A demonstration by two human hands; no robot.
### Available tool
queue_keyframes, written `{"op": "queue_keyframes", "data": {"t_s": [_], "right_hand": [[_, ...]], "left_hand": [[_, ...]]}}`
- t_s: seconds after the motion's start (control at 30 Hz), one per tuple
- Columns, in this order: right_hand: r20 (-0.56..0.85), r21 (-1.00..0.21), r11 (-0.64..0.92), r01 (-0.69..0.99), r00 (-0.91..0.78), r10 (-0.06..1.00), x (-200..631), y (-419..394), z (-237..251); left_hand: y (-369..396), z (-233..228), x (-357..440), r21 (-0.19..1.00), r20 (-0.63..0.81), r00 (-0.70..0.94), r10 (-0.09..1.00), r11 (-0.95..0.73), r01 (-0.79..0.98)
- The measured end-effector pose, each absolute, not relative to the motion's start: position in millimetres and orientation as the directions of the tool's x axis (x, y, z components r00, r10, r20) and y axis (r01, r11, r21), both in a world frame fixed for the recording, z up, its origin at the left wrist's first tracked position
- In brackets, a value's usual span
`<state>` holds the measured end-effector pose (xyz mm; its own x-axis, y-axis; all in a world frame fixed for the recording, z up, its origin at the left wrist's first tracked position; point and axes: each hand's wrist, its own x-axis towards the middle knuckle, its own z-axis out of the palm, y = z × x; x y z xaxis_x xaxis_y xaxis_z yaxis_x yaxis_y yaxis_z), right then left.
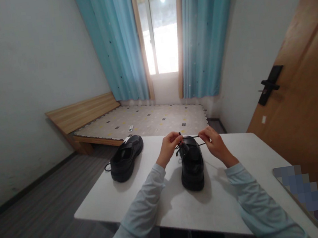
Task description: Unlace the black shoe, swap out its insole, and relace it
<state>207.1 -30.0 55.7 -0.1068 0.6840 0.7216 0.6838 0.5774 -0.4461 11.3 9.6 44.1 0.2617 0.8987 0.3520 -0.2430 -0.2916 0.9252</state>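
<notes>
A black lace-up shoe (pixel 192 169) stands upright on the white table (pixel 164 197), heel toward me. My left hand (pixel 170 145) is closed in a pinch on a dark shoelace at the left of its lacing. On the other side, my right hand (pixel 212 142) pinches a shoelace (pixel 192 136) that stretches across above the shoe. Both hands are just beside the shoe's upper. Another black shoe (pixel 126 159) rests to the left on the same table, with a loop of lace out past its left side. The exact shape of the lacing between my fingers is too small to tell.
Beyond the table is a bed (pixel 153 118) with a patterned cover and a small white object (pixel 131 128) on it. A wooden door (pixel 305 86) with a black handle stands at the right. A pixelated flat object (pixel 312 196) lies at the table's right edge.
</notes>
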Motion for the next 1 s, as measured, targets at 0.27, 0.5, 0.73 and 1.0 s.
{"op": "queue_keyframes", "data": {"t_s": [0.27,0.5,0.73,1.0], "right_hand": [[0.737,-0.176,0.435,0.883,-0.174,0.653,200.4,-42.8,59.3],[0.694,-0.251,0.439,0.863,-0.156,0.703,188.5,-37.6,48.1],[0.639,-0.346,0.392,0.852,-0.091,0.764,187.3,-18.5,22.9],[0.463,-0.707,0.325,0.628,0.064,0.884,186.2,-7.3,10.3]], "left_hand": [[11.6,55.1,5.6,0.902,0.401,0.207,0.892,-0.345,-0.259],[15.1,74.2,1.5,0.886,0.452,0.186,0.873,-0.415,-0.206],[24.6,110.6,0.5,0.851,0.526,0.193,0.828,-0.51,-0.127],[25.4,154.3,5.4,0.828,0.554,0.256,0.792,-0.554,-0.08]]}}
